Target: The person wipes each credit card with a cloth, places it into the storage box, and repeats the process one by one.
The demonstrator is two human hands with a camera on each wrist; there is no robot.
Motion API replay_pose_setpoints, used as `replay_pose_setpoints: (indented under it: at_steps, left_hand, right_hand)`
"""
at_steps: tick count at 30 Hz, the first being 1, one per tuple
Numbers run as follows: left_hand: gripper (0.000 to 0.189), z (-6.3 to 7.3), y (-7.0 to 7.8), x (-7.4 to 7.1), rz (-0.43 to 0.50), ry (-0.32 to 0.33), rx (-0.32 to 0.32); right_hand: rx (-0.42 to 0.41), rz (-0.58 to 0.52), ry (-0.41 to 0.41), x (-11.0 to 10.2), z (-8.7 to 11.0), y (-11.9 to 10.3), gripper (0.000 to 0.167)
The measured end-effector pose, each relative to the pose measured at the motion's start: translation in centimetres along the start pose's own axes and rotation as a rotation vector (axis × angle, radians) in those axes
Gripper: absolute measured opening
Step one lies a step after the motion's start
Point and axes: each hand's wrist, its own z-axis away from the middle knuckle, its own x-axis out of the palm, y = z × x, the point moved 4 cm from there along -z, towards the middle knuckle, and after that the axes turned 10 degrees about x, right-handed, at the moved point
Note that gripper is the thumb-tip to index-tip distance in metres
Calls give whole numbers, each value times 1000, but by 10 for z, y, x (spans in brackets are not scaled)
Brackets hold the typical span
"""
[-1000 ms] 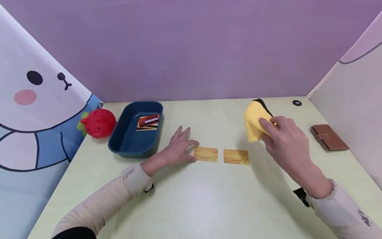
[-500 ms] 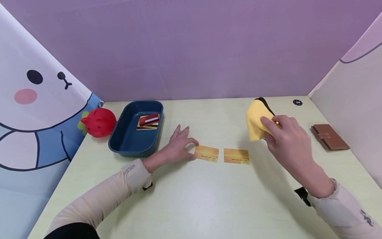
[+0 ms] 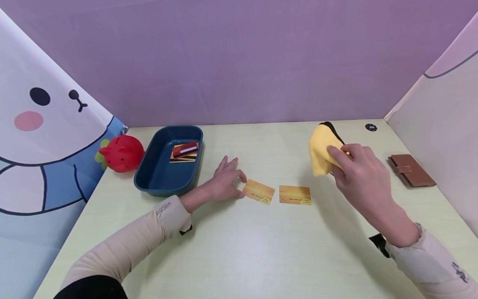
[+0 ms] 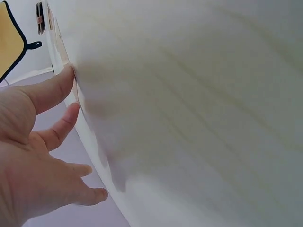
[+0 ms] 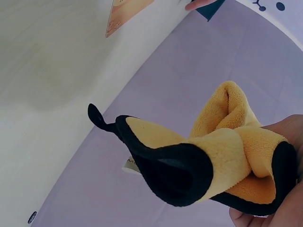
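Note:
Two gold bank cards lie side by side on the pale table. My left hand [image 3: 225,182] has its thumb and index finger at the left end of the tilted left bank card [image 3: 259,192], one at each corner, while the other fingers stay spread. The right bank card [image 3: 295,194] lies straight, untouched. In the left wrist view the left hand [image 4: 38,137] touches down with thumb and index finger. My right hand [image 3: 364,178] grips a yellow cleaning cloth [image 3: 322,149] with black trim above the table. Its folds and black loop show in the right wrist view, where the cloth [image 5: 222,151] partly hides the fingers.
A blue tray [image 3: 154,176] holds several cards [image 3: 184,153] at the back left. Beside it sits a red piggy bank [image 3: 122,153]. To the right lie a brown wallet [image 3: 412,170] and a black poker chip [image 3: 371,127]. A purple wall [image 3: 242,62] bounds the back.
The left bank card has turned clockwise under my left hand, its right end dropping nearer to me. The right hand and cloth have shifted only slightly.

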Motion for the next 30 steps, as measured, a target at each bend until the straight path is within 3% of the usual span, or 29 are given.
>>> replay_pose_setpoints:
  at_steps: [6,11,30]
  left_hand:
    - [59,-3,4,-4,-39,-51,45]
    - [54,-8,7,-2,-63,-113,70]
    - [48,-13,1,1,-31,-106,59]
  right_hand:
    - [4,-7,13,0,0,0,42]
    - [6,-3,5,0,0,0,42]
    - [14,-1,-8,1,0,2,42]
